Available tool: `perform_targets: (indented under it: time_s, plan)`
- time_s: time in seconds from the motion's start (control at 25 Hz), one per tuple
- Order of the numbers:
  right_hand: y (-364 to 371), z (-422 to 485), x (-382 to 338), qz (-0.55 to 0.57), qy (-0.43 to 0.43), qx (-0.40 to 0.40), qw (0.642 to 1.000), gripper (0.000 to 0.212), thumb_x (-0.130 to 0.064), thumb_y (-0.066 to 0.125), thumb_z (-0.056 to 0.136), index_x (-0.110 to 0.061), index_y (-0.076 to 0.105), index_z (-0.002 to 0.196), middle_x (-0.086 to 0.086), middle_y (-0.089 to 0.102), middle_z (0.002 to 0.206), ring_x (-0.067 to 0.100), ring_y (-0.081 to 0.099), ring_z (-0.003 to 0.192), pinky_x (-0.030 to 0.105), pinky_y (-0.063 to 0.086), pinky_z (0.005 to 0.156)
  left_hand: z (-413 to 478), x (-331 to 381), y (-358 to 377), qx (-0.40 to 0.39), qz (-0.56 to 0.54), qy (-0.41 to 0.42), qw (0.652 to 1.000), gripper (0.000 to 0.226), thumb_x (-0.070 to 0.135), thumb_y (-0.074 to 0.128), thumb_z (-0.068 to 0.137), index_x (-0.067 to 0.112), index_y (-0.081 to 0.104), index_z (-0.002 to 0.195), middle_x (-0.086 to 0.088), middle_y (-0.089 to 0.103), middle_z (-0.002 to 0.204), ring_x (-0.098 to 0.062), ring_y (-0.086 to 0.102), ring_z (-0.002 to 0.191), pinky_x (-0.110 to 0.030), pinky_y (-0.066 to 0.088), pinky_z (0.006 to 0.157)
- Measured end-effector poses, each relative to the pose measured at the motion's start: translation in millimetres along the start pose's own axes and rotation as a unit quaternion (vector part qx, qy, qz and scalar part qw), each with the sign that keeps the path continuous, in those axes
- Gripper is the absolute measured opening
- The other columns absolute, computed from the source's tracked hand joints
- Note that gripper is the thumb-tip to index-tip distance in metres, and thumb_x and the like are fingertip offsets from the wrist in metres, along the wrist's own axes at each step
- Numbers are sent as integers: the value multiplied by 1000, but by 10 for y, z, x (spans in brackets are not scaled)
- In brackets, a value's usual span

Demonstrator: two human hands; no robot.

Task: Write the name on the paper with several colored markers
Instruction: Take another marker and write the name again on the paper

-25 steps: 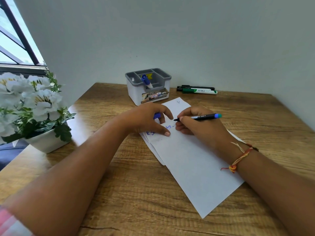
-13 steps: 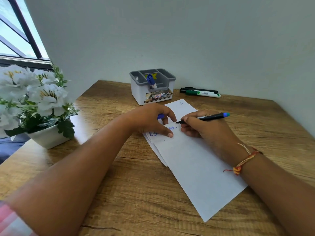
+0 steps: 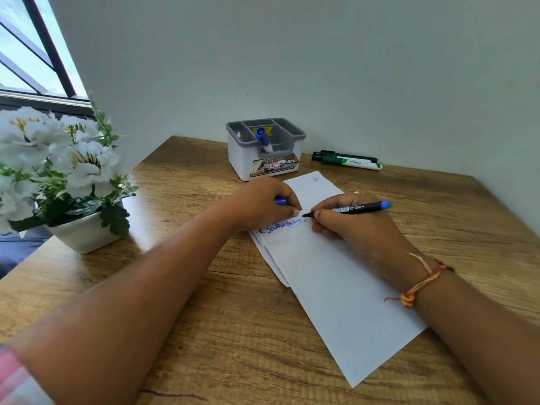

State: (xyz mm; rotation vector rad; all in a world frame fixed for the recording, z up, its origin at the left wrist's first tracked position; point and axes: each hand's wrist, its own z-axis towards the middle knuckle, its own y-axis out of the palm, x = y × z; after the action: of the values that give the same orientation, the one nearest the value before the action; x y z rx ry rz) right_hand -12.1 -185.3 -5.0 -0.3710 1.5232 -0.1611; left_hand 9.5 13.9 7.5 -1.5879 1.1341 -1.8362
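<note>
Paper (image 3: 336, 273) with blue writing (image 3: 280, 228) on table (image 3: 204, 331), right hand (image 3: 350, 229) pinching black marker (image 3: 355, 209), left hand (image 3: 257, 207) gripping blue cap (image 3: 280, 201), fingertip on paper

Wooden table (image 3: 233, 331), paper (image 3: 336, 282), organizer (image 3: 248, 162), green marker (image 3: 352, 162), black marker (image 3: 347, 156), flowerpot (image 3: 84, 235)

1. Blue cap (image 3: 280, 201): we see one end only, the rest is buried in the left hand (image 3: 263, 207).
2. Blue writing (image 3: 280, 226) on the paper (image 3: 336, 287): too blurred to read. Its 9 o'clock end runs under that hand.
3. Blue-ended marker (image 3: 362, 206): front of the barrel is covered by the right hand (image 3: 350, 229). Barrel print is too small. We can't tell if the tip touches the paper.
4. Blue marker (image 3: 262, 138): lower part hidden inside the organizer (image 3: 242, 162).
5. Black marker (image 3: 344, 156): near side masked by the green marker (image 3: 350, 162).
6. Lower sheets (image 3: 270, 258): only edges show at the paper's 8 o'clock, count unclear.
7. Flower pot (image 3: 84, 235): blooms cut off at the frame's 9 o'clock.
8. Sleeve (image 3: 14, 381): at 7 o'clock, blurred and cut off.
</note>
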Motion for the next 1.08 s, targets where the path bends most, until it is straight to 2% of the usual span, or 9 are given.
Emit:
perform_targets:
  time_s: [0.16,0.32,0.52,0.68,0.88,1.08]
  plan:
    - [8,-1,0,-19,-6,5,1000,13,-11,71,88,-18,82,90,7,80,79,28,77,86,37,65,81,-5,13,10,9,-12,-15,1000,14,27,69,88,30,74,101,20,62,97,-4,55,96,-21,43,88]
    - [17,-15,14,-66,-26,13,997,13,-14,73,85,-21,84,88,0,80,77,22,76,80,32,64,74,-9,30,21,15,-11,-22,1000,14,26,70,88,31,74,100,17,64,102,-6,55,99,-23,44,90]
    - [36,-18,11,-118,-52,17,991,12,-17,75,82,-24,84,86,-8,78,79,8,71,74,19,56,64,-2,40,42,27,-13,-30,999,13,24,71,87,31,75,97,20,61,95,-3,54,91,-18,40,79]
    - [18,11,9,-84,-17,18,996,12,-14,72,82,-20,82,80,1,79,73,15,72,70,29,61,68,-14,47,40,25,-19,-23,999,13,23,72,86,29,75,97,20,62,95,-3,55,91,-18,41,81]
    - [33,13,20,-90,-29,19,995,10,-16,74,85,-20,83,84,1,79,75,15,71,71,28,60,67,-10,50,41,22,-14,-23,999,13,23,72,86,29,75,97,20,63,96,-3,55,95,-20,42,83]
    - [17,16,9,-83,-14,24,996,12,-13,72,85,-18,81,80,3,78,72,15,71,69,29,62,68,-4,48,40,24,-18,-23,999,13,23,72,86,29,75,97,20,62,95,-3,56,94,-19,42,83]
